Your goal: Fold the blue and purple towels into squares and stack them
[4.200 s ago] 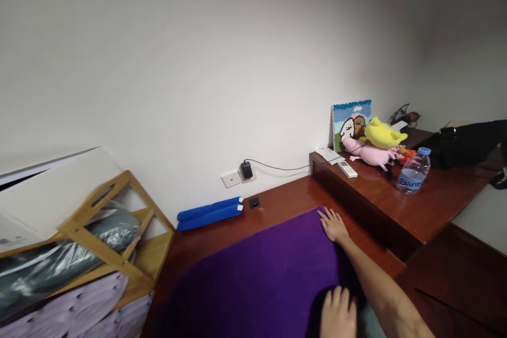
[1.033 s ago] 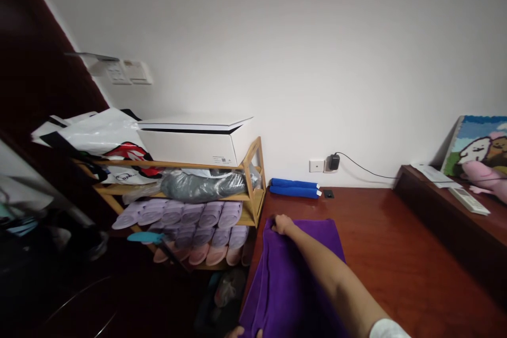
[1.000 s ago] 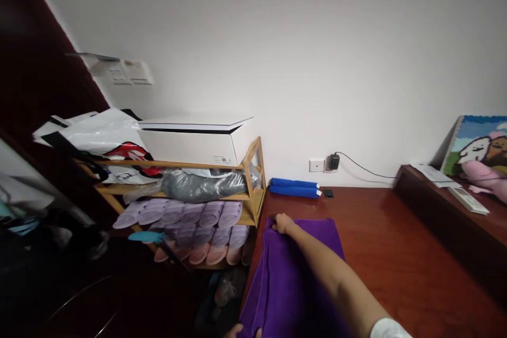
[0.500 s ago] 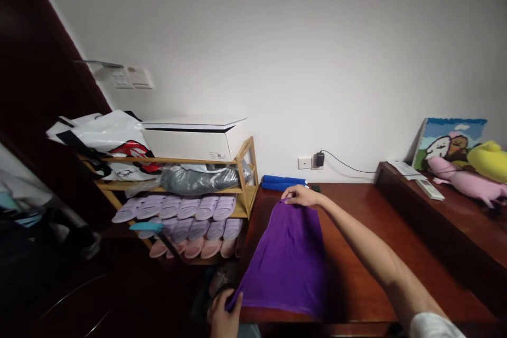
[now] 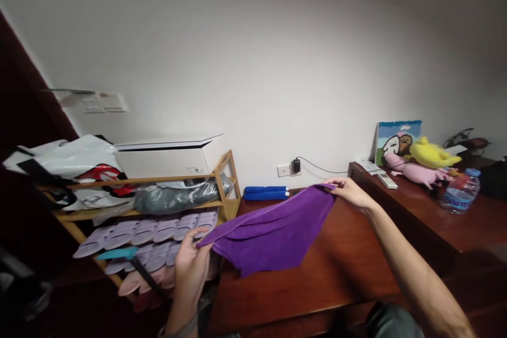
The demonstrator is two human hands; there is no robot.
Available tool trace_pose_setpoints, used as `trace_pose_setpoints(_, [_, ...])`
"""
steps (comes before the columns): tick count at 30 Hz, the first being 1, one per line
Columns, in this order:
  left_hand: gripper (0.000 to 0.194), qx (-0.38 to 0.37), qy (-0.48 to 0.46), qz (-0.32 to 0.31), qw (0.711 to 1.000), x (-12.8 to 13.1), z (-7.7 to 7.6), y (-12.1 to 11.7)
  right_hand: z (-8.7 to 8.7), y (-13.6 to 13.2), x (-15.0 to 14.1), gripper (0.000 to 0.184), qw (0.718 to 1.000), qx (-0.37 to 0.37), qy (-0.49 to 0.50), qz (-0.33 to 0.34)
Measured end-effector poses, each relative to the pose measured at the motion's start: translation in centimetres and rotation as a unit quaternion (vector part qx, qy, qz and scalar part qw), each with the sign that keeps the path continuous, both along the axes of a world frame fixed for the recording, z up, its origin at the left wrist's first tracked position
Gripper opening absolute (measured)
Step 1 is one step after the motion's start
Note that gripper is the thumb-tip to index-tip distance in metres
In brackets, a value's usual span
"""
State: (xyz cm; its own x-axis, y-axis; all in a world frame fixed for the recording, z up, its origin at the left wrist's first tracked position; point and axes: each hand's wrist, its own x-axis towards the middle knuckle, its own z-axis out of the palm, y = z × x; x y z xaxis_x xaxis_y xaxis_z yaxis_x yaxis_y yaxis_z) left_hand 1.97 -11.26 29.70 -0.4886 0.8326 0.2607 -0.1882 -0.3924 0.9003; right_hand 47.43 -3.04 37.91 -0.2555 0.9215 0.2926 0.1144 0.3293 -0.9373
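You hold the purple cloth (image 5: 273, 232) up between both hands, above the desk (image 5: 352, 264).
In the head view, your left hand (image 5: 192, 261) pinches one corner between thumb and fingers; your right hand (image 5: 348, 193) pinches the other, higher corner, fingertips closed on it. The top edge runs nearly taut between them, and the rest sags; you cannot tell whether its lowest part touches the desk. Layers show near the top edge, so the cloth seems doubled over already, though it is neither laid flat nor rolled. Two blue rolls (image 5: 265, 193) lie side by side at the back of the desk, by the wall (image 5: 253, 63), and look finished.
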Motion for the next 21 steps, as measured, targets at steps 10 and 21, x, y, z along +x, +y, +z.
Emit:
trace_pose_setpoints(10, [0.054, 0.016, 0.027, -0.085, 0.996, 4.5, 5.3, -2.2, -1.2, -9.4, 4.9, 0.058, 0.981, -0.021, 0.159, -0.106])
trace_pose_setpoints(21, [0.049, -0.031, 0.18, -0.127, 0.975, 4.4, 1.0, 8.5, -7.2, -3.8, 5.3, 0.053, 0.975, -0.015, 0.137, -0.173])
